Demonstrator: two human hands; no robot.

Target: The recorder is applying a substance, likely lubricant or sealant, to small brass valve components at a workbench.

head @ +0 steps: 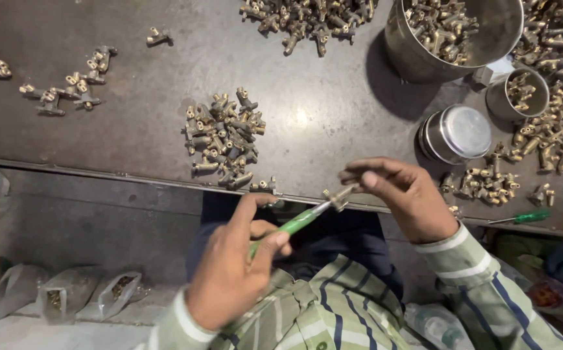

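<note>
My left hand (233, 266) grips a green-handled screwdriver (292, 224), its metal tip pushed into a small brass fitting (340, 196). My right hand (401, 194) pinches that fitting between thumb and fingers, just over the near edge of the dark metal table (132, 149). A heap of similar brass fittings (224, 137) lies on the table right beyond my hands. Both sleeves are green-and-white striped.
A large steel pot (424, 52) holding fittings stands at the back right, with a small steel cup (521, 94) and an upturned steel bowl (455, 133) beside it. More fittings (553, 123) are strewn right and left. A second green screwdriver (524, 218) lies at the right edge. Plastic bags (61, 295) sit on the floor.
</note>
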